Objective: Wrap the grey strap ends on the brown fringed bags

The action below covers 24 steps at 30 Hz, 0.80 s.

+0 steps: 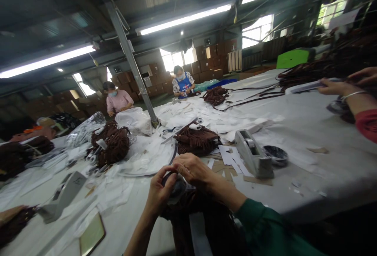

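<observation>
My left hand point(161, 191) is closed, its thumb and fingers pinching a dark piece with clear film point(177, 190) at the top of a dark brown bundle point(182, 230). Meeting it at the fingertips, my right hand point(194, 171) is also closed; what lies in its pinch is too small to make out. The brown bundle hangs below both hands at the table edge, with a white strip point(198, 230) down its front. Just beyond my hands lies a brown fringed bag point(197, 138) with white wrapping on it.
A grey tape dispenser point(255, 156) and a dark roll point(275, 154) stand to the right, another dispenser point(63, 195) to the left. A phone point(92, 234) lies front left. A co-worker's hands point(338, 87) reach in from the right. Brown fringed bags point(110, 142) lie left of a post point(132, 59).
</observation>
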Tool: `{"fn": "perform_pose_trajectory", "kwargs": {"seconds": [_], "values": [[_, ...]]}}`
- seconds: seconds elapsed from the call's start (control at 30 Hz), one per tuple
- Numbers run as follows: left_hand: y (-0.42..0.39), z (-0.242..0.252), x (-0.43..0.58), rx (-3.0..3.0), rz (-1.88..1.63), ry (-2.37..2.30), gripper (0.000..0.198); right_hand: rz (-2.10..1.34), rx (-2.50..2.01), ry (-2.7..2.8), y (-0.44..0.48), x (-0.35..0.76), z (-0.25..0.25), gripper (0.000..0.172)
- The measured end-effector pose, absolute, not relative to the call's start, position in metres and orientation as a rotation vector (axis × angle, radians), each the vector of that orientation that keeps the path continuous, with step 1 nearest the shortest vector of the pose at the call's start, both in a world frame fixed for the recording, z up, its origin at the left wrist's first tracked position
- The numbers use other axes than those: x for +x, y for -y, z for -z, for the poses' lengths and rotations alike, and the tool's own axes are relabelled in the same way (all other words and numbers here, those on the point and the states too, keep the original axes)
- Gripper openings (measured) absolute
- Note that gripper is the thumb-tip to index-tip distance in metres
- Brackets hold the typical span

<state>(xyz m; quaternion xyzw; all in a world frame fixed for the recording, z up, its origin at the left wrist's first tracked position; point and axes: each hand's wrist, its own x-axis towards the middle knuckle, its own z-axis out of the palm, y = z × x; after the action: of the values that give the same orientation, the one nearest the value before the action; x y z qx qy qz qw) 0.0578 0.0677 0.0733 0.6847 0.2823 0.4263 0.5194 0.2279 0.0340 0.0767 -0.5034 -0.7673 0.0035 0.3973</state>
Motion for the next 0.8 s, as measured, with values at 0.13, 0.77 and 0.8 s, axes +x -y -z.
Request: {"fn": "perform_pose_trajectory", "kwargs": {"seconds": [0.13, 0.77, 0.8], "values": [[-0.073, -0.067, 0.058, 1.504, -1.063, -0.74, 0.04, 0.009, -1.334, 2.028, -0.057, 0.221, -0.069, 0.057], [-0.098, -0.053, 0.063, 0.697, -1.352, -0.782, 0.057, -0.042, -1.47, 1.847, -0.06, 0.23, -0.05, 0.062], [-0.098, -0.056, 0.065, 0.635, -1.342, -0.768, 0.057, -0.06, -1.45, 1.859, -0.06, 0.229, -0.051, 0.061]]}}
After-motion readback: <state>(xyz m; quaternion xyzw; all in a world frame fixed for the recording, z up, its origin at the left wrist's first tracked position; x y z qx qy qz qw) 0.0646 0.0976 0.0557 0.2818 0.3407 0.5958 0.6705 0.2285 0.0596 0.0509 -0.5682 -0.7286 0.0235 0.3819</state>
